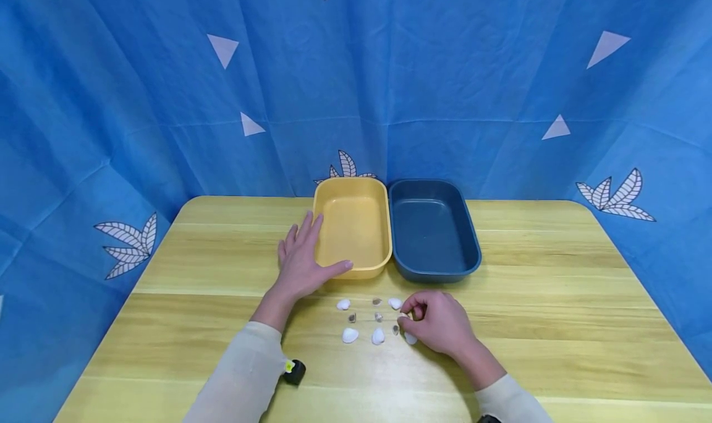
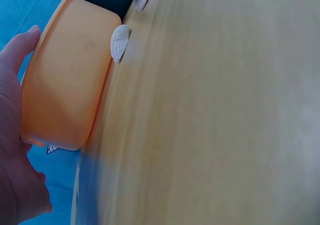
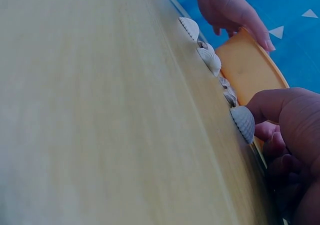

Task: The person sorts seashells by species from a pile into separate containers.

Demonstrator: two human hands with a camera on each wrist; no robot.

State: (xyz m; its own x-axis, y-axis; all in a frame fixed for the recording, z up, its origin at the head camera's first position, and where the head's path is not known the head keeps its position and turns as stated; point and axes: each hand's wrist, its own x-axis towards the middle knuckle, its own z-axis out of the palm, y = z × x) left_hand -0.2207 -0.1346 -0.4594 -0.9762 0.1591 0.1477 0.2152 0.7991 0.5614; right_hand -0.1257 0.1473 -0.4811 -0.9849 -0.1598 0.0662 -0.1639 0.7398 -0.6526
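The left hand [image 1: 303,259] spreads its fingers at the yellow plastic bin's [image 1: 358,225] edge; white seashells [image 1: 378,336] lie beside and left of the curled right hand [image 1: 440,324] (pinching one, I cannot tell), wooden tabletop [image 1: 584,299] stretching rightward.

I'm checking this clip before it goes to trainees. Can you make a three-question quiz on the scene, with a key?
1. Which hand is at the yellow tray? A) the right only B) the left only C) both
2. True or false: in the head view, the dark blue tray stands to the right of the yellow tray.
3. Fill in the blank: the right hand is down at the group of ____ lying on the table.

Key: 1. B, the left hand. 2. True. 3. shells.
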